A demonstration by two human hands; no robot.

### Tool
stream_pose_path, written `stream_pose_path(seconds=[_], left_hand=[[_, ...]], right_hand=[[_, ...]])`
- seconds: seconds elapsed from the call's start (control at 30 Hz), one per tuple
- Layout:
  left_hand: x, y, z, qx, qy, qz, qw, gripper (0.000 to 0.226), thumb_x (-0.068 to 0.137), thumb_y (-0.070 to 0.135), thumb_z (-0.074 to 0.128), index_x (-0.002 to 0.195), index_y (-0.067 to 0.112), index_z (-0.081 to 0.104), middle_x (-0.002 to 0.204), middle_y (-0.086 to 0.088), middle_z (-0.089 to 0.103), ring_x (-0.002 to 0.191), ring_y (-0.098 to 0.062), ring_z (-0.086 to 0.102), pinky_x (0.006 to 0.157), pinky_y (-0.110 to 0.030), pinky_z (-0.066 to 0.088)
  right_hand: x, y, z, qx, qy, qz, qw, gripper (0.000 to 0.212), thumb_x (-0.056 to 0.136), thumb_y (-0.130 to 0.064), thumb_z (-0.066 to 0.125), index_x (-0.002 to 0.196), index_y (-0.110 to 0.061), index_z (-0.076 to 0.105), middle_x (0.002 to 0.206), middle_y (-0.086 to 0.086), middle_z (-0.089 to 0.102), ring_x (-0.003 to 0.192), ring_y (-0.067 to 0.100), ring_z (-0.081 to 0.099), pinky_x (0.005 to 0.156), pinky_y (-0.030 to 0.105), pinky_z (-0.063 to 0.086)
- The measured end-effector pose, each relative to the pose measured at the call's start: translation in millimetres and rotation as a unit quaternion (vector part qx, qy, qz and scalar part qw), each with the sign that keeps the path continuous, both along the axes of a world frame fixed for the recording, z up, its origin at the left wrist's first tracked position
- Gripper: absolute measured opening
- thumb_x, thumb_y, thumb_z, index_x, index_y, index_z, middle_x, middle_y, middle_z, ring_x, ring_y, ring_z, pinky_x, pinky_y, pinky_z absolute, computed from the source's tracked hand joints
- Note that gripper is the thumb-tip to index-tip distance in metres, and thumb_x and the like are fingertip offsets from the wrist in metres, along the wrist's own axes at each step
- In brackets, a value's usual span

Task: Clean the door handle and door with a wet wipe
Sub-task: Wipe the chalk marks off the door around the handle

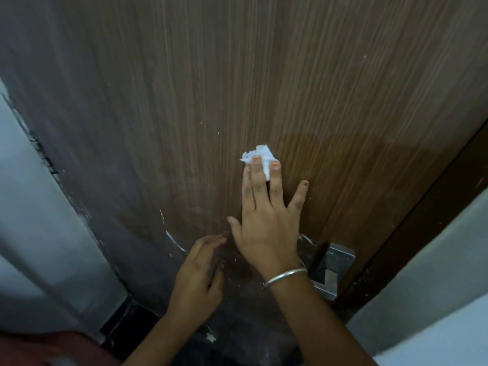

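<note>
The brown wood-grain door (264,75) fills the view. My right hand (266,220) lies flat against it, fingers pointing up, pressing a crumpled white wet wipe (257,155) to the wood under the fingertips. A silver bangle circles that wrist. My left hand (198,276) hovers lower and to the left, close to the door, fingers loosely curled and holding nothing. The metal door handle plate (334,265) sits at the door's right edge, just right of my right wrist; the lever is partly hidden behind the wrist.
A dark door frame (422,233) runs along the right, with a pale wall (435,299) beyond it. Another pale wall (39,207) stands at the left. White scuffs and a paint fleck (211,337) mark the door's lower part.
</note>
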State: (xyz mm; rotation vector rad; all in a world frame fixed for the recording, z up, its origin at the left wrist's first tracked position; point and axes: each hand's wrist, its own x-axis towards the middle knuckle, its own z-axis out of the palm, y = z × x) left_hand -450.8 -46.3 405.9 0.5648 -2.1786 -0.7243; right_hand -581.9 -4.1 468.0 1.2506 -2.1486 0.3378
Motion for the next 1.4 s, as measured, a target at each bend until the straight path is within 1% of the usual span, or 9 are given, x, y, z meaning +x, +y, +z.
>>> stream_pose_path(seconds=[0.13,0.23,0.37,0.5,0.63,0.77,0.9,1.13,1.4], left_hand=[[1,-1,1,0.002,-0.001,0.009,1.000,0.049,0.066,-0.005,0.052,0.114,0.006,0.057,0.115,0.000,0.053,0.107,0.006,0.043,0.097,-0.002,0.027],[3,0,1,0.001,-0.005,0.010,1.000,0.048,0.068,-0.005,0.054,0.115,0.007,0.057,0.117,0.003,0.052,0.107,0.007,0.042,0.095,-0.001,0.027],[5,-2,-3,0.007,-0.013,0.010,1.000,0.054,0.067,-0.017,0.060,0.115,0.007,0.057,0.115,0.003,0.051,0.106,0.007,0.042,0.095,0.000,0.027],[2,-2,-7,0.013,-0.015,0.001,1.000,0.052,0.071,-0.014,0.059,0.117,0.010,0.056,0.115,0.004,0.052,0.106,0.005,0.045,0.093,-0.001,0.029],[-5,2,-6,0.017,-0.004,-0.019,1.000,0.051,0.074,-0.011,0.058,0.118,0.015,0.055,0.119,0.005,0.053,0.111,-0.001,0.049,0.096,-0.008,0.035],[-8,3,-3,0.018,0.004,-0.040,0.999,0.048,0.076,-0.007,0.057,0.118,0.014,0.055,0.118,0.005,0.053,0.110,0.000,0.049,0.095,-0.009,0.036],[-8,1,-4,0.024,0.001,-0.038,0.999,0.049,0.076,-0.010,0.059,0.119,0.013,0.055,0.118,0.005,0.052,0.109,-0.001,0.050,0.094,-0.008,0.036],[-5,-1,-5,0.038,0.009,-0.034,0.999,0.048,0.076,-0.012,0.060,0.118,0.011,0.056,0.117,0.004,0.053,0.107,0.004,0.050,0.093,-0.004,0.035],[-14,4,-4,0.021,-0.003,-0.105,0.994,0.044,0.076,-0.011,0.055,0.114,0.011,0.059,0.114,0.002,0.057,0.108,0.000,0.053,0.090,-0.008,0.040]], right_hand=[[10,0,-14,0.114,0.027,0.040,0.992,0.087,0.079,-0.038,0.062,0.148,-0.008,0.018,0.158,0.003,0.011,0.146,0.024,0.002,0.108,0.062,-0.009],[22,12,-41,0.166,-0.006,0.024,0.986,0.080,0.079,-0.036,0.065,0.145,-0.010,0.029,0.158,0.002,0.013,0.145,0.023,0.006,0.108,0.061,-0.003],[23,33,-53,0.135,-0.068,-0.023,0.988,0.099,0.064,-0.040,0.078,0.143,-0.006,0.029,0.155,0.008,0.023,0.143,0.028,0.018,0.107,0.064,-0.003],[11,39,-36,0.081,-0.075,-0.056,0.992,0.106,0.062,-0.046,0.078,0.145,-0.006,0.026,0.154,0.011,0.024,0.142,0.031,0.015,0.107,0.061,-0.007],[13,45,-42,0.150,-0.069,-0.016,0.986,0.101,0.062,-0.051,0.076,0.142,-0.007,0.032,0.153,0.007,0.029,0.143,0.028,0.018,0.107,0.064,0.001],[15,64,-56,0.171,-0.102,-0.030,0.979,0.084,0.074,-0.064,0.056,0.136,-0.007,0.045,0.150,0.006,0.035,0.141,0.026,0.025,0.108,0.064,0.003],[17,80,-56,0.128,-0.147,-0.086,0.977,0.090,0.082,-0.072,0.025,0.135,-0.002,0.045,0.147,0.013,0.038,0.137,0.033,0.032,0.108,0.062,0.001],[22,89,-53,0.118,-0.189,-0.158,0.962,0.103,0.082,-0.076,0.012,0.136,0.007,0.038,0.145,0.027,0.033,0.135,0.041,0.032,0.110,0.058,0.003],[31,78,-61,0.137,-0.222,-0.159,0.952,0.102,0.084,-0.071,0.012,0.129,0.015,0.043,0.134,0.040,0.039,0.124,0.050,0.042,0.108,0.055,0.024]])
